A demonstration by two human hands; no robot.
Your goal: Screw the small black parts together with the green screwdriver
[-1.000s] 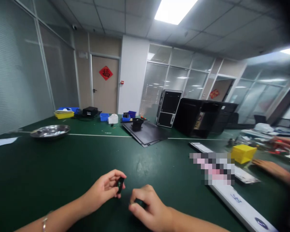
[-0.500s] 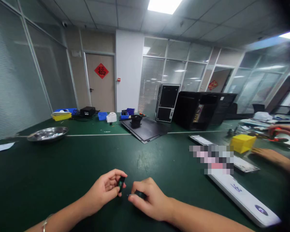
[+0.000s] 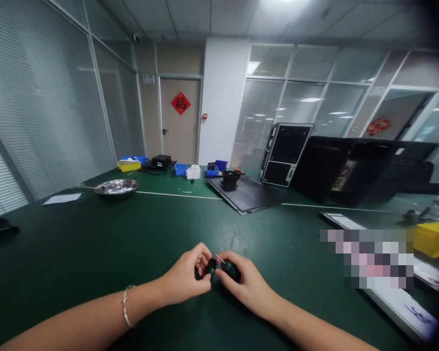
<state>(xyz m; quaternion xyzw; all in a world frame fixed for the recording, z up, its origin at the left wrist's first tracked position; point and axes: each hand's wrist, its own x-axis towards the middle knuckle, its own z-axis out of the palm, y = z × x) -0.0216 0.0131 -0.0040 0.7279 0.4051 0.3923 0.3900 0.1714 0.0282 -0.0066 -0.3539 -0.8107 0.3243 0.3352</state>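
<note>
My left hand (image 3: 185, 273) grips a small black plastic part (image 3: 212, 267) with a green patch on it, holding it at the fingertips. My right hand (image 3: 246, 282) is shut on a small black piece (image 3: 232, 271), from which a thin metal pin (image 3: 220, 259) sticks out toward the left hand's part. The pin's tip is very close to that part, but I cannot tell whether they touch. My fingers hide most of both black items. A bracelet (image 3: 125, 305) circles my left wrist.
Both hands are over a dark green bench mat (image 3: 95, 243). Farther off are a steel tray (image 3: 116, 187), a black plate (image 3: 243, 195) and blue bins (image 3: 181, 169). A yellow crate (image 3: 433, 239) and white strip (image 3: 402, 312) lie to the right. A pixelated patch (image 3: 368, 258) hides part of the bench.
My hands have come together, and the pin now points at the left hand's part. The view has swung left, moving the yellow crate toward the right edge, and the other person's hands have left the frame.
</note>
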